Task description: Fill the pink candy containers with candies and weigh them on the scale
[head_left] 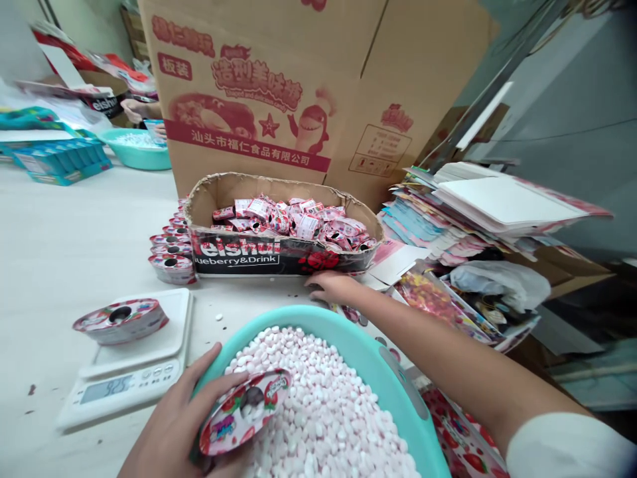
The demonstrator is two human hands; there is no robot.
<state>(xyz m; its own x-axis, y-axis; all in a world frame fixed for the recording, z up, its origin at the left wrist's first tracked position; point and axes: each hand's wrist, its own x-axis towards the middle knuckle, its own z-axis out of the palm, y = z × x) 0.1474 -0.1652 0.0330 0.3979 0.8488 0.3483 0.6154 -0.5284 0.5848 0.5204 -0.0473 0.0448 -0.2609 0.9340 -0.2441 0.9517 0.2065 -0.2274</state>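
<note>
My left hand point(194, 411) is closed around a strawberry-print candy box point(233, 425), tilted over the near left part of a turquoise basin point(263, 318). White candies show in the box's round hole. Pale pink-white candies point(328, 398) fill the basin. Past the basin's far rim, my right hand point(334, 287) reaches down to the tabletop, fingers apart, with nothing visible in them. Small dark round pieces point(363, 320) lie by its wrist. To the left, a similar box point(122, 320) rests on a white digital scale point(134, 372) with a lit display.
A cut-down carton point(239, 259) full of similar boxes stands beyond the basin, a row of boxes point(172, 262) at its left. Behind rises a large cardboard carton point(249, 99). Stacked printed card point(497, 199) is at right. Another person's hand point(137, 111) works above a second basin point(142, 156).
</note>
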